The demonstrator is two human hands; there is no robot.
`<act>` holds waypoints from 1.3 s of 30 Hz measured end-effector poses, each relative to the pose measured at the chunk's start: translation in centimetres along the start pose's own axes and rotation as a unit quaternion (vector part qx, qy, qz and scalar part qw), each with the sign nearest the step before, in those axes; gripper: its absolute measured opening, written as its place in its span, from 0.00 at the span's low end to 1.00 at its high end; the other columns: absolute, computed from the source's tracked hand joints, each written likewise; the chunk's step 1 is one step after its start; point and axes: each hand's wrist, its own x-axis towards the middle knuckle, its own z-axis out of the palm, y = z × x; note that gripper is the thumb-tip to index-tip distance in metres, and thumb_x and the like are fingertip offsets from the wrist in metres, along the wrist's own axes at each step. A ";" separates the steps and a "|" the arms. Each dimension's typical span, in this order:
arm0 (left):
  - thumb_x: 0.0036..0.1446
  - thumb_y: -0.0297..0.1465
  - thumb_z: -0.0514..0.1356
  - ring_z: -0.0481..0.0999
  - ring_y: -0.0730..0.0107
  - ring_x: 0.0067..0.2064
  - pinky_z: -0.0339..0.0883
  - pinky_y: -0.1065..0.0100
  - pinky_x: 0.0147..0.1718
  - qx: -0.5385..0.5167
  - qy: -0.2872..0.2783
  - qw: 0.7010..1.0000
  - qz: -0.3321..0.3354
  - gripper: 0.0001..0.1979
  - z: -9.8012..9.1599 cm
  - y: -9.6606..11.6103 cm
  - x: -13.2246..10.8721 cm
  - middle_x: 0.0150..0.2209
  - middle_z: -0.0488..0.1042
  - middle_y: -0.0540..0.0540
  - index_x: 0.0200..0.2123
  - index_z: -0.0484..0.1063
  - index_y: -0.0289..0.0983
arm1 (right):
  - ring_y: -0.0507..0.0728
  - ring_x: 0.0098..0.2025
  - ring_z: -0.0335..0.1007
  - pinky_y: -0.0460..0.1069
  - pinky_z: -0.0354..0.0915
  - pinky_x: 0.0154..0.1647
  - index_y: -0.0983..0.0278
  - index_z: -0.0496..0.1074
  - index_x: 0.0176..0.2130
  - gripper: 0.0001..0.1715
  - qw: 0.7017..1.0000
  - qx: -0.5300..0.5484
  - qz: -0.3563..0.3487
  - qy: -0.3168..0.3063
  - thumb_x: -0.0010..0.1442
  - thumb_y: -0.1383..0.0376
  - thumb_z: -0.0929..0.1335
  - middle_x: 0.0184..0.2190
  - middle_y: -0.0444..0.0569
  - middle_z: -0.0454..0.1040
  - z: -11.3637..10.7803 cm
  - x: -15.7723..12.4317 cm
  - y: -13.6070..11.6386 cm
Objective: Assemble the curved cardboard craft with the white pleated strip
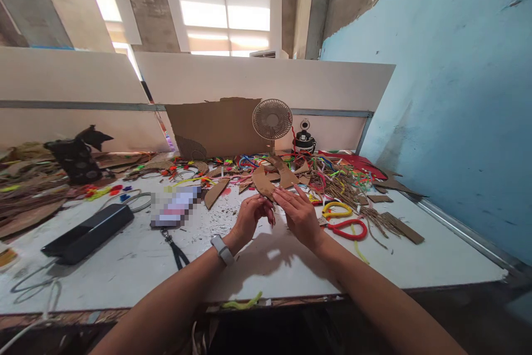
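Note:
Both hands meet over the middle of the white table, holding a curved piece of cardboard (262,182) by its near end. My left hand (254,215), with a grey watch (222,250) at the wrist, has its fingers curled in at the piece's lower edge. My right hand (298,213) presses its fingers against the same end from the right. Just right of that hand lie scissors with red and yellow handles (347,229). Another cut cardboard piece (216,193) rests on the table to the left.
A phone (177,208) with a strap and a black box-shaped device (88,233) lie at left. Behind the hands stand a small fan (272,119), a black bottle (304,143) and a large cardboard sheet (220,128). Twine (338,189) and scraps crowd the back.

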 end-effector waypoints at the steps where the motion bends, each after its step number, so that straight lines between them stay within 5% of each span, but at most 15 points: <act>1: 0.47 0.33 0.52 0.67 0.69 0.15 0.60 0.68 0.17 -0.001 0.000 1.000 0.000 0.10 0.0 0.0 0.0 0.14 0.69 0.46 0.23 0.67 0.32 | 0.54 0.56 0.61 0.58 0.49 0.61 0.64 0.63 0.53 0.25 1.000 0.001 0.000 0.000 0.58 0.76 0.57 0.52 0.52 0.68 0.0 0.0 0.0; 39: 0.48 0.35 0.52 0.67 0.69 0.15 0.60 0.68 0.17 0.000 -0.003 1.000 -0.001 0.12 -0.2 0.0 0.0 0.14 0.69 0.46 0.23 0.68 0.31 | 0.54 0.55 0.62 0.59 0.51 0.59 0.63 0.63 0.53 0.25 1.000 0.007 0.005 -0.006 0.57 0.76 0.57 0.51 0.51 0.69 0.0 -0.1 -0.1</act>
